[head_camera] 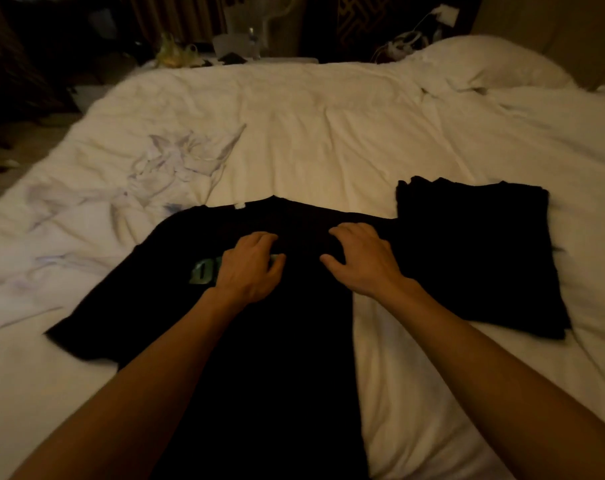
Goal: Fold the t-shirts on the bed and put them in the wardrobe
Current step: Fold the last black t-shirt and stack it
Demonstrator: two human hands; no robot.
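Pressing black t-shirt on bed with right hand, grip apart; left hand curled on it, cannot tell whether pinching.

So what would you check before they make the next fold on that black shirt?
1. The black t-shirt lies flat on the bed: ok.
2. Its right side is folded in, with a straight edge: ok.
3. Its left sleeve is folded in: not ok, it lies spread out.
4. Both hands are on the cloth: ok. The left hand is on the green print and the right hand is beside it.
5. The left fingers pinch the cloth: cannot tell.
6. The folded black shirt lies clear of it: cannot tell, dark on dark.
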